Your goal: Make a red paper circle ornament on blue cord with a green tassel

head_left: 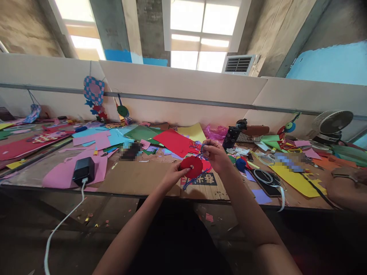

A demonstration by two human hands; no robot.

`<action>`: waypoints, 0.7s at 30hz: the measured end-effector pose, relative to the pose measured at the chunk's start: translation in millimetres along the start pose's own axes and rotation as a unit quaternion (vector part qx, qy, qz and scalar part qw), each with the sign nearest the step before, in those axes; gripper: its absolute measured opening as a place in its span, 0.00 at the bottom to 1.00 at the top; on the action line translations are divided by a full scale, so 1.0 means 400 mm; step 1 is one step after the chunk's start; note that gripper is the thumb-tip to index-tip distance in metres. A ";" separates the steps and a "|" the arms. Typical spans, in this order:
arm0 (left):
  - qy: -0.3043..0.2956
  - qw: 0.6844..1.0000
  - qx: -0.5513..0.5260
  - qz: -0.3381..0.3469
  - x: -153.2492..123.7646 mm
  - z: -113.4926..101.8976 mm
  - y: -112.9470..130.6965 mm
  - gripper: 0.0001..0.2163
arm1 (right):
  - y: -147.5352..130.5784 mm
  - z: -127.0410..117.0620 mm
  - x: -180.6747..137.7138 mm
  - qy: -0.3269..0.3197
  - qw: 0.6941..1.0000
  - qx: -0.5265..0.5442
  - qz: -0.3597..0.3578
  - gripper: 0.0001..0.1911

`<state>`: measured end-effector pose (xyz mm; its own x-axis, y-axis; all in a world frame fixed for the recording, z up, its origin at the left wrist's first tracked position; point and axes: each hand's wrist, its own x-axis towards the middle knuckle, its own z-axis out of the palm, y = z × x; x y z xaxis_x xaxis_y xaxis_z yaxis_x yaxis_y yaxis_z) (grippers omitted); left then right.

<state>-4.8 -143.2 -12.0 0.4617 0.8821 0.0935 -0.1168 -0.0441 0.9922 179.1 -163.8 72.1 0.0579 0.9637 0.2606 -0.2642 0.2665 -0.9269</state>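
- Pinching a red paper disc at its lower left edge, my left grip is closed, thumb and fingertips pressed flat on the paper.
- My right grip is closed as well, its fingers bunched on a blue cord just above the disc's upper right edge.
- Loose lengths of the same cord hang out from under the disc, slanting down to the left.
- The disc is held in the air between my two hands, above the near edge of the surface and over a brown cardboard sheet.
- Left of my hands, a black charger block sits on a pink paper cut-out, and its white cable drops over the edge.
- Behind the disc lie a red sheet, a green sheet and a yellow sheet, overlapping among small scraps.
- To my right a phone lies flat near the edge, beside a large yellow cut-out.
- Another person's forearm rests at the far right, and a small fan stands behind it.
- A woven paper ornament hangs on the partition at the back left.
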 end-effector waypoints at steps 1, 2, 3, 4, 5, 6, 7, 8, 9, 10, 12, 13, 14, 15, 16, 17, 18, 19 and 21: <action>0.002 1.000 0.005 -0.003 0.000 -0.001 -0.002 0.24 | -0.007 0.003 0.002 0.004 1.000 -0.003 -0.009 0.13; 0.005 1.000 0.007 -0.006 0.000 -0.002 -0.003 0.25 | -0.014 0.006 0.004 0.008 1.000 -0.007 -0.021 0.13; 0.010 1.000 0.006 -0.009 0.001 -0.003 -0.005 0.26 | -0.023 0.009 0.007 0.011 0.999 -0.012 -0.033 0.13; 0.015 1.000 0.004 -0.012 0.001 -0.003 -0.006 0.27 | -0.032 0.012 0.012 0.011 0.999 -0.019 -0.041 0.13; 0.021 1.000 0.001 -0.014 0.002 -0.002 -0.007 0.27 | -0.042 0.016 0.017 0.007 0.999 -0.026 -0.045 0.14; 0.025 1.000 -0.004 -0.014 0.001 -0.001 -0.007 0.28 | -0.052 0.019 0.023 0.001 0.998 -0.032 -0.046 0.14; 0.024 1.000 -0.010 -0.012 0.001 0.001 -0.007 0.28 | -0.063 0.023 0.030 -0.007 0.998 -0.037 -0.046 0.14; 0.017 1.000 -0.015 -0.009 0.000 0.003 -0.006 0.28 | -0.073 0.028 0.038 -0.015 0.998 -0.040 -0.047 0.15; 0.005 1.000 -0.021 -0.005 -0.002 0.005 -0.005 0.28 | -0.084 0.032 0.047 -0.023 0.997 -0.042 -0.053 0.15; -0.011 1.000 -0.027 -0.002 -0.003 0.006 -0.003 0.27 | -0.094 0.037 0.055 -0.030 0.997 -0.045 -0.061 0.16; -0.042 0.998 -0.037 0.004 -0.005 0.007 0.004 0.25 | -0.112 0.046 0.070 -0.045 0.995 -0.060 -0.071 0.16; -0.051 0.998 -0.038 0.009 -0.004 0.005 0.009 0.24 | -0.120 0.051 0.075 -0.055 0.994 -0.069 -0.071 0.16; -0.054 0.998 -0.039 0.017 -0.003 0.002 0.016 0.24 | -0.127 0.055 0.079 -0.064 0.992 -0.079 -0.069 0.17; -0.054 0.998 -0.037 0.026 0.001 -0.002 0.026 0.25 | -0.134 0.058 0.082 -0.073 0.991 -0.089 -0.066 0.17; -0.049 0.998 -0.033 0.036 0.005 -0.006 0.039 0.26 | -0.139 0.062 0.083 -0.080 0.990 -0.098 -0.065 0.17; -0.043 0.998 -0.027 0.047 0.009 -0.011 0.054 0.26 | -0.143 0.065 0.084 -0.086 0.988 -0.107 -0.065 0.17; -0.036 0.998 -0.017 0.056 0.014 -0.014 0.072 0.27 | -0.146 0.068 0.084 -0.090 0.987 -0.115 -0.067 0.16; -0.029 0.998 -0.004 0.064 0.019 -0.017 0.091 0.28 | -0.147 0.071 0.083 -0.092 0.986 -0.123 -0.070 0.16; -0.026 0.997 0.026 0.075 0.028 -0.018 0.128 0.27 | -0.148 0.078 0.082 -0.093 0.984 -0.135 -0.073 0.15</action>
<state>-12.0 -132.3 39.4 0.4876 0.8384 0.2434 -0.1430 -0.1983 0.9697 166.8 -148.6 144.0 -0.1075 0.9018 0.4186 0.0004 0.4210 -0.9070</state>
